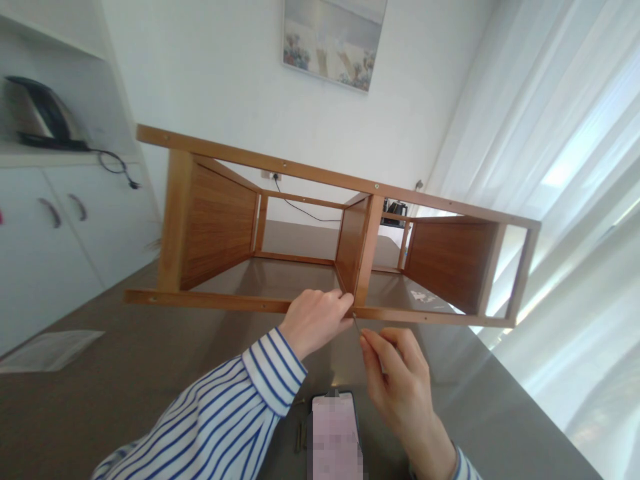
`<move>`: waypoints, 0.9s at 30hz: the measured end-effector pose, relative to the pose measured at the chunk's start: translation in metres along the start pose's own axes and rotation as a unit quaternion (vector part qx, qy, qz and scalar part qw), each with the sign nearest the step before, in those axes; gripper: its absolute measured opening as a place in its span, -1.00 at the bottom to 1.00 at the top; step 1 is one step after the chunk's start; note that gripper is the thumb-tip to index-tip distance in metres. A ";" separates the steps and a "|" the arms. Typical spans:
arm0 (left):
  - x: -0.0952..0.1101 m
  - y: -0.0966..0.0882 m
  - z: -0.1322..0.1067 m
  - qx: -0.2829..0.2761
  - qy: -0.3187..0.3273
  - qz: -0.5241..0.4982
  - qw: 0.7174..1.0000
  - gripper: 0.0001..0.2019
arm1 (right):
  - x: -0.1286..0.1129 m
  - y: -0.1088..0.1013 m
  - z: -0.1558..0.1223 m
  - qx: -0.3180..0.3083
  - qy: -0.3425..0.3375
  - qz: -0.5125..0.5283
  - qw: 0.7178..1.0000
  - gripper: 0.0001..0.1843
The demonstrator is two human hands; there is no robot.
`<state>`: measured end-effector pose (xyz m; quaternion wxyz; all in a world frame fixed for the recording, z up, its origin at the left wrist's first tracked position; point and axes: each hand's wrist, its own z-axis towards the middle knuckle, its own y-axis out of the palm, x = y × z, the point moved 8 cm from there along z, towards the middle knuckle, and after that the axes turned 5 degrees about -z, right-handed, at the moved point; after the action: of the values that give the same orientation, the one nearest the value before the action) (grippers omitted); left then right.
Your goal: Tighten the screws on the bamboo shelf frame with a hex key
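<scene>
A wooden shelf unit [255, 160] lies on its side on the table, its panels standing upright between the long rails. My left hand [317, 323] is closed on the near lower rail, its fingertips beside the foot of the middle panel [367, 250]. Just to the right, my right hand [400, 373] pinches a thin metal rod [357, 325], perhaps a hex key. The rod's upper end meets the near rail at that same joint; its lower end is hidden in my fingers.
A phone [336, 433] lies in front of me, with a few screws [299, 437] by its left side. At the left is a clear plastic bag [53, 350]. Small white pieces [423, 295] lie behind the near rail. A kettle [43, 113] stands on the left counter; curtains hang at right.
</scene>
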<state>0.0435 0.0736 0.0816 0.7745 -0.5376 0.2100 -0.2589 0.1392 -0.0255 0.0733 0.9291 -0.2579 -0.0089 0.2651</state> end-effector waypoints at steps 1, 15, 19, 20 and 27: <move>0.000 0.000 0.000 0.002 0.002 0.001 1.000 -0.81 | -0.002 0.000 0.000 0.001 -0.010 -0.012 1.000 -0.78; 0.000 -0.001 0.000 -0.003 -0.010 -0.009 1.000 -0.81 | 0.010 0.012 0.003 -0.041 0.109 0.126 0.985 -0.82; -0.001 -0.002 0.000 -0.011 -0.015 -0.013 1.000 -0.80 | 0.016 0.023 -0.003 -0.075 0.189 0.195 0.959 -0.84; 0.000 -0.002 0.000 -0.013 -0.013 -0.014 1.000 -0.81 | 0.018 0.026 -0.005 -0.082 0.211 0.211 0.951 -0.84; 0.000 -0.002 0.000 -0.012 -0.005 -0.014 1.000 -0.83 | 0.023 0.040 -0.016 -0.137 0.266 0.287 0.910 -0.76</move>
<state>0.0433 0.0726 0.0830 0.7653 -0.5511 0.2013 -0.2647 0.1415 0.0074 0.0373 0.7363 -0.4347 0.2767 0.4385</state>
